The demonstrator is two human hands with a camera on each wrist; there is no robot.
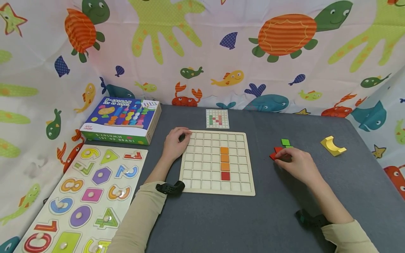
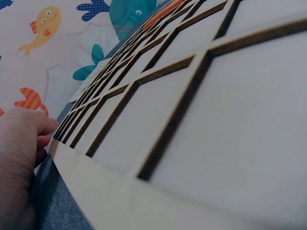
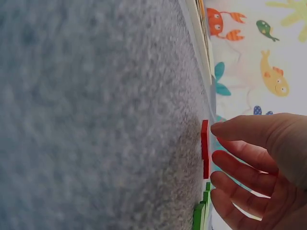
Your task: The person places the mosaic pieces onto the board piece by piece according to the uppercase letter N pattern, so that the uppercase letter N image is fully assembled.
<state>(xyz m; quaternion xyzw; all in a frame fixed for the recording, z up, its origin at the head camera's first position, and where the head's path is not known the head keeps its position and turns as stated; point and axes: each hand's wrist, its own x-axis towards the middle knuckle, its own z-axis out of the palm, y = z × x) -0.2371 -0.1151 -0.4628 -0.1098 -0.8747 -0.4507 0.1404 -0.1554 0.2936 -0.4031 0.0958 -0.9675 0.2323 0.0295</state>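
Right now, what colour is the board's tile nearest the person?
The tile is red, clearest in the head view.

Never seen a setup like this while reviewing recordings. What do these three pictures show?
There is no machine: a person works bare-handed, wearing cameras. The wide picture comes from the head, looking forward and down; the two close ones come from the left and right wrists.

On the grey table lies a wooden grid board bearing three orange tiles and one red tile in a column, with a small pattern card beyond it. To the left are a bead-set box and a peg puzzle board; to the right, loose red tiles, green tiles and a yellow arch block.

The left hand rests at the grid board's edge. The right hand is at the loose red tiles; nothing is clearly in its grip.
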